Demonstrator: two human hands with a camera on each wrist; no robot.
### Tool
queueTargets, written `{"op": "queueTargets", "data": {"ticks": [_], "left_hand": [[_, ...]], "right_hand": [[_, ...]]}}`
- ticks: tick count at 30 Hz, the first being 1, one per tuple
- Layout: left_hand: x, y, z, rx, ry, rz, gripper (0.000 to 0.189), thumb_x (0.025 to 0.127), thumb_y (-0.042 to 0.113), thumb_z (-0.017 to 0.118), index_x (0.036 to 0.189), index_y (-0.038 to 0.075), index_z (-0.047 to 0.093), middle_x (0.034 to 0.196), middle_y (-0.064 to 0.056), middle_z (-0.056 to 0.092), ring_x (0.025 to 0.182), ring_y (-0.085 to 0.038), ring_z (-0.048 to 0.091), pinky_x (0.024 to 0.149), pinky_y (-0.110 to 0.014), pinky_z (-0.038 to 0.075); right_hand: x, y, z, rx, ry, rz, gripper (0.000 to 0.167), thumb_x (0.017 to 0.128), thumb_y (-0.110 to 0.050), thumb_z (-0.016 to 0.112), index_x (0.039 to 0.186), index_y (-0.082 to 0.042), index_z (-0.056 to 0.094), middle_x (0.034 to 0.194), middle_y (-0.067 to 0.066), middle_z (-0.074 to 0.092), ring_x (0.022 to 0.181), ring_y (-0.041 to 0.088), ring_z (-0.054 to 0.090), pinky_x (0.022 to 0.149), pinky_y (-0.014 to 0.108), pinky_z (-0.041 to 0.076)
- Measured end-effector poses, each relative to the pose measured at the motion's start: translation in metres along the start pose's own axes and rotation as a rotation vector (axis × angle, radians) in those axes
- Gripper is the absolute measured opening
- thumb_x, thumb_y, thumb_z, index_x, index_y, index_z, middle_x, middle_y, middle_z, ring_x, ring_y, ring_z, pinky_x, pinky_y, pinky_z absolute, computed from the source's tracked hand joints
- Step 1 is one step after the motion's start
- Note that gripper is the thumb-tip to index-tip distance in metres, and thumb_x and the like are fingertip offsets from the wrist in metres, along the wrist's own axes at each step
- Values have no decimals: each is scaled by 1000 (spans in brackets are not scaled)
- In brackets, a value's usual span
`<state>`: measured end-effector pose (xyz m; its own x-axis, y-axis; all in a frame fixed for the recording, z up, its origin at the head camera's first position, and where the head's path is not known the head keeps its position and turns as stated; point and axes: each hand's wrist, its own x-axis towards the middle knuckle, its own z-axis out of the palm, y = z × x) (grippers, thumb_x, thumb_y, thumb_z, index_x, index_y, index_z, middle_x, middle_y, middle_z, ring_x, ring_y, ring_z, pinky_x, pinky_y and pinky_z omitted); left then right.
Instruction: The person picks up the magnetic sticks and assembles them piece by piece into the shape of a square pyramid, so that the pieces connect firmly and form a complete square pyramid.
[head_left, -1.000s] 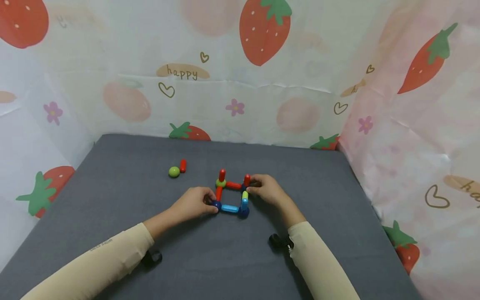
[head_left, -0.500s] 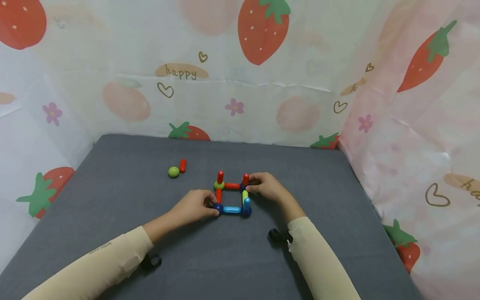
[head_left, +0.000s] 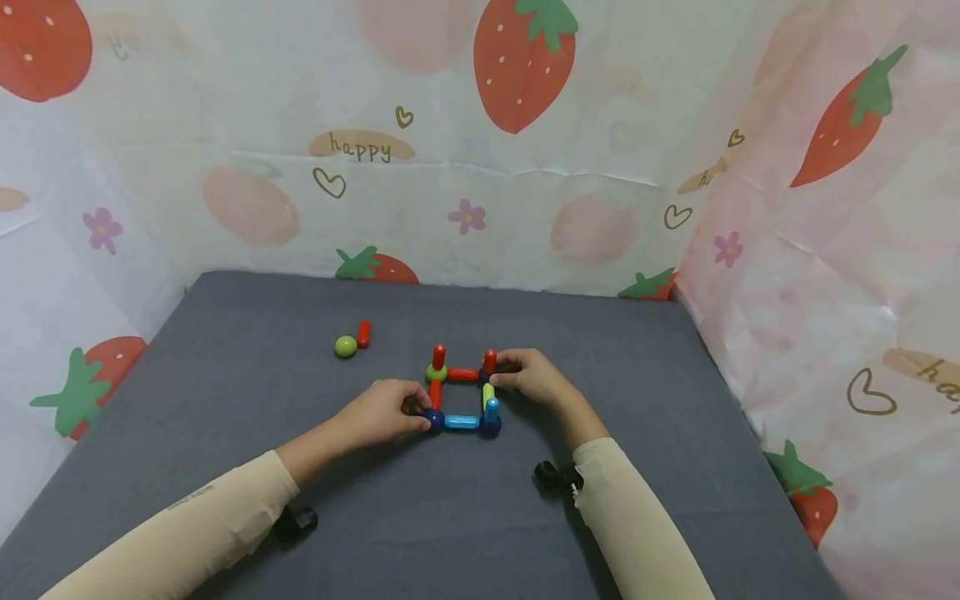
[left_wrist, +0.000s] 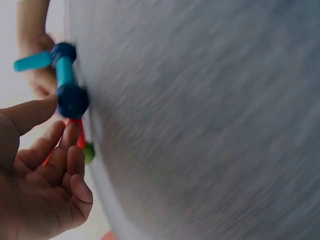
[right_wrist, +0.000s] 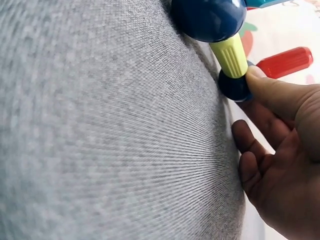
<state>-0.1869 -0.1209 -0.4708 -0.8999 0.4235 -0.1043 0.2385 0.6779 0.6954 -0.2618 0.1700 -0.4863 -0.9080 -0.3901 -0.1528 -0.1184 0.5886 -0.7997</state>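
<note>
A square of magnetic rods and balls lies on the grey cloth in the head view. My left hand (head_left: 386, 411) pinches the dark blue ball (left_wrist: 73, 101) at its front left corner. At the back right corner, my right hand (head_left: 531, 377) has thumb and fingers on another dark blue ball (right_wrist: 233, 87). Red rods (head_left: 462, 375) form the back and left sides, a light blue rod (head_left: 462, 422) the front, a yellow-green rod (right_wrist: 230, 57) the right. Upright rods stand on the green ball (head_left: 437, 374), the right-hand-held ball and the front right ball (head_left: 491, 426).
A loose green ball (head_left: 346, 347) and a loose red rod (head_left: 363, 334) lie behind and left of the square. Strawberry-patterned sheeting (head_left: 465, 183) walls the back and sides of the grey-covered table (head_left: 420, 533).
The square has shifted slightly towards the person, and its front side a little to the right. Both hands keep their hold on the same two balls.
</note>
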Motion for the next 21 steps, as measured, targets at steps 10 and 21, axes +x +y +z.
{"op": "queueTargets", "data": {"ticks": [10,21], "left_hand": [[8,-4,-52,42,71,21,25,95,25,76,114,10,72,102,0,70,89,-18,62,74,-34,53],[29,-34,-104,78,174,-33,30,100,28,68,124,9,67,118,-11,69,106,-28,64,88,-47,53]], "right_hand": [[0,1,-1,13,0,7,36,96,-22,74,130,-13,70,130,6,69,123,26,60,105,47,48],[-1,2,1,32,5,11,36,95,-22,75,130,-12,70,128,5,69,120,24,61,103,46,49]]}}
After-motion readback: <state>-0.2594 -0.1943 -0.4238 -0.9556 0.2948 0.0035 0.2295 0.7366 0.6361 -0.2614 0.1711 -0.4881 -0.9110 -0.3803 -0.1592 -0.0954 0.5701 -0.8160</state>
